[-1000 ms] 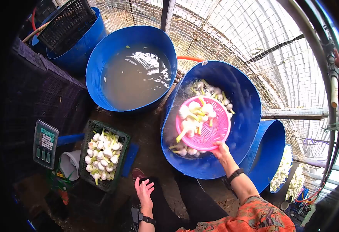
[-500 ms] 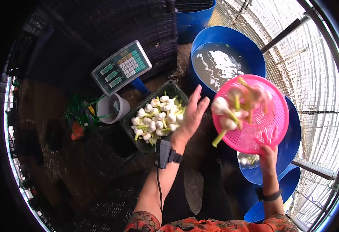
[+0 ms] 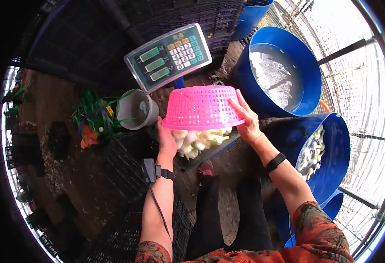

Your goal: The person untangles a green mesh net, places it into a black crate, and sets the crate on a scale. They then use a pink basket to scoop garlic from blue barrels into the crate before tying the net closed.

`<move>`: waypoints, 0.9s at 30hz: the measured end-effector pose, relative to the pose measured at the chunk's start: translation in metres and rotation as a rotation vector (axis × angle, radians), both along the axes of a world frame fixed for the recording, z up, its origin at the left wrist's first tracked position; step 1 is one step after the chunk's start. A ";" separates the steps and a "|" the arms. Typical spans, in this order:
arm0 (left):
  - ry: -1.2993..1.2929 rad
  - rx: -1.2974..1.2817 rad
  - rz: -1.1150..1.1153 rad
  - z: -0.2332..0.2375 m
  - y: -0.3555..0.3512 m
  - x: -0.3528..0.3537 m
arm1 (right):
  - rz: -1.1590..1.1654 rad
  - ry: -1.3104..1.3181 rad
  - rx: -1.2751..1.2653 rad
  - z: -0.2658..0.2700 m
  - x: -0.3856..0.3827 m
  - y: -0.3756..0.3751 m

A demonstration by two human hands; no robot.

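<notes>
A pink plastic colander [image 3: 203, 106] is tipped over above the crate of garlic, its mouth facing down and toward me. My left hand [image 3: 166, 141] grips its rim on the left side. On the right side, my right hand [image 3: 247, 119] holds the rim with fingers up along the wall. White garlic bulbs [image 3: 193, 142] with short green stems show below the colander's rim. The dark crate [image 3: 201, 161] under them is mostly hidden by the colander, and whether any bulbs remain inside the colander cannot be seen.
Beyond the crate stands a scale display [image 3: 168, 58]. A whitish bucket [image 3: 137, 109] and green strapping [image 3: 91, 109] lie left. To the right are a blue tub of water [image 3: 240, 81] and a blue tub [image 3: 339, 162] with floating garlic. A black crate [image 3: 126, 232] is near my left.
The colander has moved left from over the blue tubs to above the crate and been turned over. My left hand has taken hold of its rim too.
</notes>
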State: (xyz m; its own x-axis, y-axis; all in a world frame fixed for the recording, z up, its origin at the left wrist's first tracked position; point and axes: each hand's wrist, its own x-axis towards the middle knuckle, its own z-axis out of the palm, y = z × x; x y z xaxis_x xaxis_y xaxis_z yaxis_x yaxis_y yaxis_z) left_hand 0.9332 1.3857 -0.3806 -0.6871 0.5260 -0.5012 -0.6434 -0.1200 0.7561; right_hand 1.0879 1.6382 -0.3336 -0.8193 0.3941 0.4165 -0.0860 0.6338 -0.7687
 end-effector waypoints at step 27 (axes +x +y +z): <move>-0.399 -0.604 0.217 -0.022 -0.062 0.235 | -1.344 0.002 -0.712 -0.049 0.569 0.119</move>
State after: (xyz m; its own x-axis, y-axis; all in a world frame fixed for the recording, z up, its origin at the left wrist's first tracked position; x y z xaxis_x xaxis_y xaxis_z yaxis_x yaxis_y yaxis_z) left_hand 1.1679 1.3237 -0.4029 -0.4498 -0.0456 -0.8920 -0.8913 0.0859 0.4451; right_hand 1.6567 1.7573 -0.3824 0.3004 0.9375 -0.1759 0.2337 -0.2511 -0.9393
